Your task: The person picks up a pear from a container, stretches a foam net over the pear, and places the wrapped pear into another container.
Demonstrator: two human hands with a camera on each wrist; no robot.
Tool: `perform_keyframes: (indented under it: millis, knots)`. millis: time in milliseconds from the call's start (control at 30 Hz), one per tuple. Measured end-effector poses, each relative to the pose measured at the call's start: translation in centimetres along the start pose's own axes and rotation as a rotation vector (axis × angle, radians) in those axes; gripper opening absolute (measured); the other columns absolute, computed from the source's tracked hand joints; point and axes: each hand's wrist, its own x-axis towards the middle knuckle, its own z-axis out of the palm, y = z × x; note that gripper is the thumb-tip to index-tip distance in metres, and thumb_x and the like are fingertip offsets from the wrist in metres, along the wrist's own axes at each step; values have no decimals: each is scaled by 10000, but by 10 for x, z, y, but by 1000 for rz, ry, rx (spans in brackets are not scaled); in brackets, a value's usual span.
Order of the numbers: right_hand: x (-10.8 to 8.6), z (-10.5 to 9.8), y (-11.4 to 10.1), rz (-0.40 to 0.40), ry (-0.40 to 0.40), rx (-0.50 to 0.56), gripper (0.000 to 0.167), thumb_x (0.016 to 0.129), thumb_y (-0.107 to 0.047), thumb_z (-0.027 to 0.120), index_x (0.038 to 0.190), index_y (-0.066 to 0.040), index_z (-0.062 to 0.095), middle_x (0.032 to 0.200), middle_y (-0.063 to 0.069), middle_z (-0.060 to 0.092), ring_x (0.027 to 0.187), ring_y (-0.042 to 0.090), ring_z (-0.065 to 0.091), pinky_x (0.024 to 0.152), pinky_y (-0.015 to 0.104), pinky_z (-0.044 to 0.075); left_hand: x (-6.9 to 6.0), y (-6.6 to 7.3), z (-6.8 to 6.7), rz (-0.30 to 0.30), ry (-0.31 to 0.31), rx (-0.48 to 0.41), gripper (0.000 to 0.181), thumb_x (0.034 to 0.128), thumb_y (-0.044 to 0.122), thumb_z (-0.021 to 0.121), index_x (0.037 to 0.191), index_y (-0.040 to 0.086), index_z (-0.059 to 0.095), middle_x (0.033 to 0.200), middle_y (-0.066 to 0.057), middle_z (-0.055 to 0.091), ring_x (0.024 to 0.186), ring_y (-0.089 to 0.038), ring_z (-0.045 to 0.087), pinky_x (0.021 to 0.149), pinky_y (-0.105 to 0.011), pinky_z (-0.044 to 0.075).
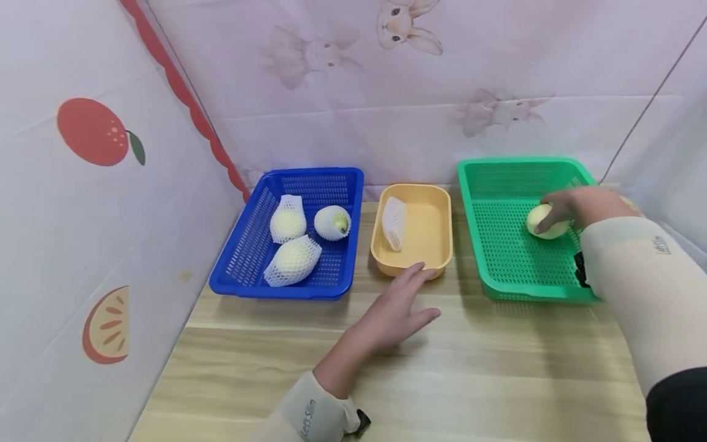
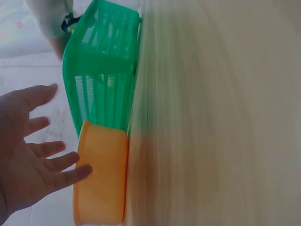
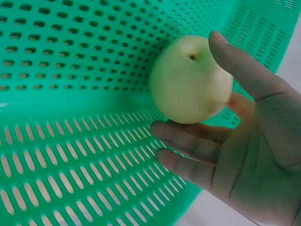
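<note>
A bare pale-yellow pear (image 3: 188, 84) sits in the green basket (image 1: 530, 291), its dimpled end showing in the right wrist view. My right hand (image 1: 574, 205) holds it from the right side, the thumb on one face and fingers on the other. The ring and little fingers extend along the basket in the right wrist view. My left hand (image 1: 394, 310) is spread, fingertips by the near rim of the yellow-orange tub (image 1: 425, 230); whether they touch it I cannot tell. Inside that tub leans a white foam net sleeve (image 1: 394, 223).
On the left stands a blue basket (image 1: 282, 293) with three fruits in white foam nets, among them one net-wrapped fruit (image 1: 293, 261) at the front. All three containers stand on a wooden table (image 1: 442, 380) against a printed cloth backdrop (image 1: 342, 135).
</note>
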Motion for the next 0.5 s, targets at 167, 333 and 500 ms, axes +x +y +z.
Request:
perform_keyframes:
  millis: [167, 333, 500]
  knots:
    - [3, 7, 14, -71, -1, 3, 852, 882, -324, 720, 1428, 79, 205, 1293, 441, 231, 1055, 520, 486, 834, 530, 512, 12, 24, 23, 118, -32, -74, 692, 959, 489, 574, 1547, 385, 223, 1642, 58, 144, 1473, -192, 275, 1117, -479, 380]
    - [4, 2, -3, -167, 51, -49, 769, 836, -195, 733, 1402, 56, 278, 1262, 413, 317, 1006, 480, 491, 730, 497, 518, 23, 37, 39, 203, -70, 13, 650, 968, 495, 554, 1537, 340, 281, 1644, 70, 124, 1478, -179, 257, 1093, -442, 418]
    - [-8, -13, -35, -314, 138, -124, 735, 805, -183, 758, 1386, -2, 344, 1206, 344, 450, 944, 409, 541, 670, 449, 502, 28, 37, 43, 201, -39, 46, 602, 971, 487, 552, 1508, 293, 362, 1635, 68, 164, 1461, -164, 289, 1096, -396, 419]
